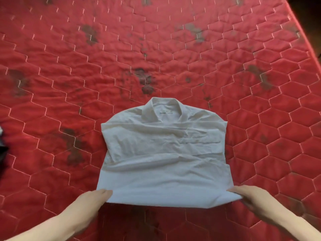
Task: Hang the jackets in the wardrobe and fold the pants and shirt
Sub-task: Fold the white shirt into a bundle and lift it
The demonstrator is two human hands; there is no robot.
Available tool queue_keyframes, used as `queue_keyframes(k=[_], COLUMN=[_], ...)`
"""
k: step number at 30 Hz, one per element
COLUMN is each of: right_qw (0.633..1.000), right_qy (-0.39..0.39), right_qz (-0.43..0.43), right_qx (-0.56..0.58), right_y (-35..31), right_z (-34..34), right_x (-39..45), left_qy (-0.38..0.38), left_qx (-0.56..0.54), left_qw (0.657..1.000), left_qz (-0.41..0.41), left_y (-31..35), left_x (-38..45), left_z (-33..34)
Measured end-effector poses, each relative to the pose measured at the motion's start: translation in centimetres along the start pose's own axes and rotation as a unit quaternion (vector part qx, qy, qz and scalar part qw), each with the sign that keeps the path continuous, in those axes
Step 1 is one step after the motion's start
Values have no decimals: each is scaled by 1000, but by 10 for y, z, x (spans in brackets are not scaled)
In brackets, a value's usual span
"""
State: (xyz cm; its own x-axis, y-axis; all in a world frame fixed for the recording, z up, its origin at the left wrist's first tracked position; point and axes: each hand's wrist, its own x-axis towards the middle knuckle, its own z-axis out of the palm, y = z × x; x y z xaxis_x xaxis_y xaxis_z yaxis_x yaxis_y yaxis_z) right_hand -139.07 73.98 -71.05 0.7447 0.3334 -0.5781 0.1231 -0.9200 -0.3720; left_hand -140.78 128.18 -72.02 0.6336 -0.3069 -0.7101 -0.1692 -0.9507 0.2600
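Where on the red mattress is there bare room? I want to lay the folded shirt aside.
The mattress is bare beyond the white shirt's collar and to the shirt's right, up to the mattress edge. The left side is open too, until the dark clothing at the frame's left edge. The near edge is crowded: left hand and right hand hold the shirt's corners.

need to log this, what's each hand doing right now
left hand: holds the white shirt's near left corner
right hand: holds its near right corner
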Motion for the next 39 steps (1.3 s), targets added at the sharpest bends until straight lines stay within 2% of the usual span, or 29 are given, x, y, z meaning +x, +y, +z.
queue_keyframes(k=[1, 2, 5, 8, 13, 18, 22, 28, 32, 35, 39], right_qw=[999, 995, 973, 953, 921, 876, 870, 879, 892, 888, 889], right_qy=[16, 58, 135, 188, 256, 319, 350, 379, 368, 373, 354], right_qz=[15, 28, 39, 44, 78, 118, 136, 151, 191, 235, 265], right_qx=[37, 81, 185, 233, 284, 342, 320, 245, 179, 129, 119], right_y=[1, 3, -4, -10, -7, -6, -7, -16, -14, -7, 4], right_z=[-5, -11, -27, -36, -46, -56, -69, -84, -90, -90, -85], right_x=[-2, -2, 0, 17, 55, 104, 150, 204, 235, 255, 270], left_qy=[-57, -55, 50, 101, 185, 233, 286, 390, 420, 446, 462], left_qx=[10, 14, -15, -93, -277, -395, -464, -470, -481, -457, -443], left_qw=[998, 998, 999, 990, 941, 885, 832, 780, 753, 748, 734], left_qz=[28, 41, 15, 16, -51, -81, -101, -134, -157, -181, -227], left_y=[-6, -13, -39, -63, -71, -77, -83, -78, -76, -75, -75], left_x=[1, 3, 13, 19, 53, 80, 106, 151, 184, 208, 228], left_z=[-3, -10, -51, -79, -112, -124, -122, -126, -135, -145, -150])
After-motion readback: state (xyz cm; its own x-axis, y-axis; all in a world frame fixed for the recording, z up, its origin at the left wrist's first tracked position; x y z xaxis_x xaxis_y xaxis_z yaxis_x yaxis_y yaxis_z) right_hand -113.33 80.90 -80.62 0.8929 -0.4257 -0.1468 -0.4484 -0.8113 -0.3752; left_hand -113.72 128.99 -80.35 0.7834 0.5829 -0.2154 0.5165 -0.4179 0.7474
